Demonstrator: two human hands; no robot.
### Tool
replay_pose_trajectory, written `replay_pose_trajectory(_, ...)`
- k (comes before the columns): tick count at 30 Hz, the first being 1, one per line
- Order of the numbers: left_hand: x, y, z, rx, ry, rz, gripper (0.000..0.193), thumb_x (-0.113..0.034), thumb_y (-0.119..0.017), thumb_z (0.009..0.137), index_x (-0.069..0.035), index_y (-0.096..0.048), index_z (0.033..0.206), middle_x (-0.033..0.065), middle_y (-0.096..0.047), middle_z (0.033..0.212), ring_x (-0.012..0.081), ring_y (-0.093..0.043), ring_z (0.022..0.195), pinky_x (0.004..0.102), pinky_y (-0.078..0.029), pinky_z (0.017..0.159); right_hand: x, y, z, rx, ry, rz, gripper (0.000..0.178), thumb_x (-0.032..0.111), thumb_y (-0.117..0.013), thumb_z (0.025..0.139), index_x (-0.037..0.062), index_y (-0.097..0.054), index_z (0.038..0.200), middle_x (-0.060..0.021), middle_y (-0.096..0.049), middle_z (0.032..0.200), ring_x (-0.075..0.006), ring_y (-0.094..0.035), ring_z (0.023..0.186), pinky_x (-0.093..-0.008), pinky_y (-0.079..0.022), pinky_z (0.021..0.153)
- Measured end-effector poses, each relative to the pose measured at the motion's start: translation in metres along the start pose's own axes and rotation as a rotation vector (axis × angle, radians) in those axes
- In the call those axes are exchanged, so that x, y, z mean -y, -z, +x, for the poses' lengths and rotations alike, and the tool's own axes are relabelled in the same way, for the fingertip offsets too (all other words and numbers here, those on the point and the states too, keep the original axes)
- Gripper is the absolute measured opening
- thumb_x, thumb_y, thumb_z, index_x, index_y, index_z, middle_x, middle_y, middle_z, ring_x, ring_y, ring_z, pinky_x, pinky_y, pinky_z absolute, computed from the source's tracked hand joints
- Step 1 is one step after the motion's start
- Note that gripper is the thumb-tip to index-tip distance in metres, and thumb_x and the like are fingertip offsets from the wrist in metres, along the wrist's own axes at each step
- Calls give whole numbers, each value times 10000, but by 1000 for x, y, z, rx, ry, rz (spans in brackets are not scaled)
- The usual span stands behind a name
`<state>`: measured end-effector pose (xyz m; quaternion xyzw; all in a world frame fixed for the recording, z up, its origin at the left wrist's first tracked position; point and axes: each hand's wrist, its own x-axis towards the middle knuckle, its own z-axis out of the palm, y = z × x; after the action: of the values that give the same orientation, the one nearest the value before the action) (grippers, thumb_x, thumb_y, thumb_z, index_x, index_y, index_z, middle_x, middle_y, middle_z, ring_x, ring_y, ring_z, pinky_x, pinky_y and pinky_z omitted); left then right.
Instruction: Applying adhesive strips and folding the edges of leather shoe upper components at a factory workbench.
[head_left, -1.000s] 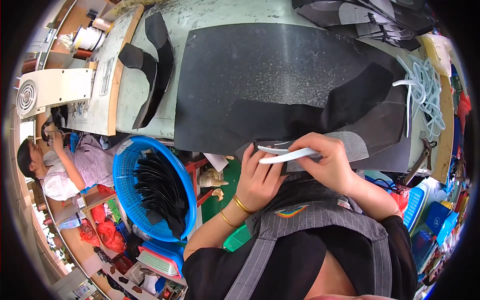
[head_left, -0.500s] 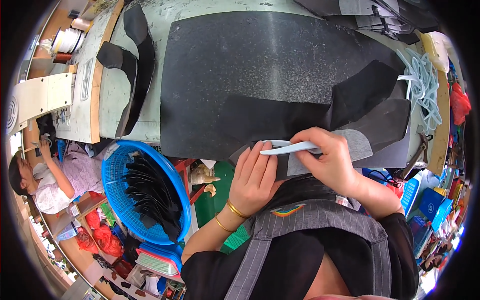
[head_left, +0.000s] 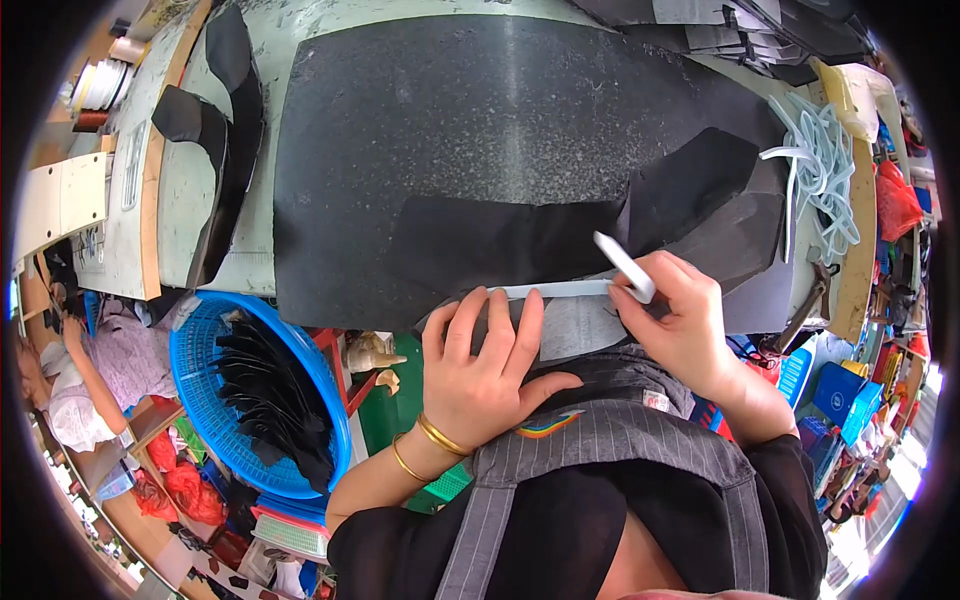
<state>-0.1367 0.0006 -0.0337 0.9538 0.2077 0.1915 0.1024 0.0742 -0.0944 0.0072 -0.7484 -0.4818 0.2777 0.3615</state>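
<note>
A narrow white-blue strip (head_left: 568, 290) lies along the near edge of a curved black fabric-like piece (head_left: 480, 235). My left hand (head_left: 480, 350) is open, its spread fingertips resting on the strip's left part and the piece. The fingers of my right hand (head_left: 685, 325) pinch the strip farther right. Beyond that pinch the strip's loose end stands up, bent back to the left. Below the strip, a light grey backing (head_left: 585, 327) shows on the piece's near side. The piece's curved right arm (head_left: 700, 185) lies folded over a dark grey layer.
A large worn black mat (head_left: 400, 120) lies under the work. Tangled pale blue strips (head_left: 825, 180) and a hammer-like tool (head_left: 818, 295) are at the right. Two curved black pieces (head_left: 245, 90) lie left. A blue basket (head_left: 190, 370) holds several black pieces. Another person (head_left: 125, 360) sits far left.
My left hand has spread its fingers. My right hand has moved slightly right and down along the strip, whose loose end now stands up. The whole view has shifted a little.
</note>
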Motion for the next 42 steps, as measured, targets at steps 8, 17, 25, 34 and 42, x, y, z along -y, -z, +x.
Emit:
replay_pose_trajectory(8, -16, 3, 11, 53, 42, 32, 808, -707, -654, 777, -16, -700, 1193, 134, -607, 1169, 347, -542, 1117, 470, -401, 934, -3, -14, 4, -134, 6, -111, 121, 2, -741, 855, -9, -631, 906, -86, -600, 787, -167, -612, 598, -301, -475, 533)
replay_pose_trajectory(17, 1, -9, 40, 72, -390, 113, 335, -206, -643, 866, -85, -693, 1175, 48, -654, 1322, 132, -613, 1134, 361, -377, 938, -13, 8, 4, -105, 206, 17, 167, -66, -723, 816, 8, -674, 958, -103, -605, 971, -190, -658, 737, -296, -533, 637)
replay_pose_trajectory(25, -33, 0, 53, 189, -266, 138, 651, -565, -659, 812, -56, -692, 1216, 59, -663, 1186, 180, -609, 1092, 398, -396, 939, -22, 29, -9, -129, -12, -3, 123, -18, -701, 848, 7, -698, 969, -102, -644, 837, -204, -678, 703, -303, -532, 633)
replay_pose_trajectory(34, -65, -19, 71, 219, -273, 205, 705, -574, -664, 788, 20, -669, 1166, 143, -645, 1226, 255, -579, 1154, 399, -428, 941, -37, 29, -7, -125, 87, -145, 135, 21, -715, 820, 37, -686, 951, -114, -589, 825, -318, -631, 691, -395, -523, 614)
replay_pose_trajectory(42, -76, -22, 85, 235, -284, 123, 819, -609, -681, 712, 43, -655, 1207, 173, -647, 1190, 278, -607, 1050, 390, -507, 877, -63, 47, -18, -309, -44, 26, 144, -10, -740, 864, 9, -710, 1004, -74, -663, 853, -103, -634, 610, -238, -501, 546)
